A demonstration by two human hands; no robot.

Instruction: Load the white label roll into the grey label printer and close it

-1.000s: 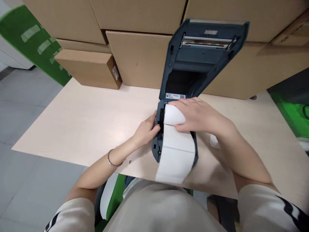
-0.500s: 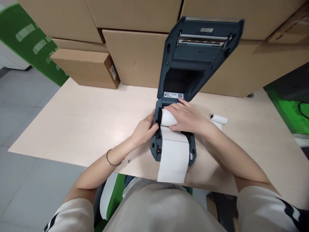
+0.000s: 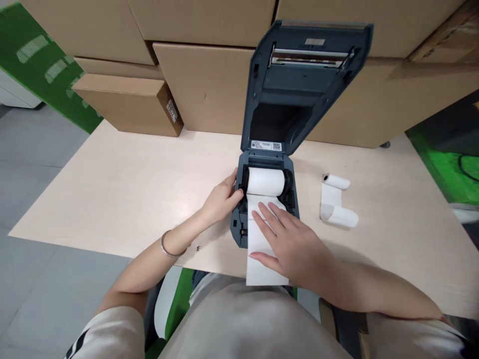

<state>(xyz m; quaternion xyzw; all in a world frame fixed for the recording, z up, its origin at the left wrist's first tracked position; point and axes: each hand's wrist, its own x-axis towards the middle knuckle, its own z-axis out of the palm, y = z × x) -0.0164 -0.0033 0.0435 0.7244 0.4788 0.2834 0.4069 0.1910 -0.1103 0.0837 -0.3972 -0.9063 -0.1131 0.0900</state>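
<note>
A dark blue-grey label printer (image 3: 235,219) stands on the table with its lid (image 3: 295,94) raised. Inside, a white label roll (image 3: 266,181) sits between black holders, and its label strip (image 3: 258,269) runs forward past the printer's front. My left hand (image 3: 220,199) grips the printer's left side, thumb over the rim and fingers along the outer wall. Fingers spread, my right hand (image 3: 290,239) lies flat on the strip just in front of the roll. It covers the printer's front right part.
To the right, a loose curled paper strip with a small roll (image 3: 339,181) lies on the table (image 3: 149,189). A flat cardboard box (image 3: 123,104) stands at the back left. Large cardboard boxes (image 3: 205,89) form a wall behind the printer lid.
My right hand has slid from the label roll toward me, onto the strip, uncovering the roll. My left hand stays at the printer's side. The loose paper at right now shows more fully.
</note>
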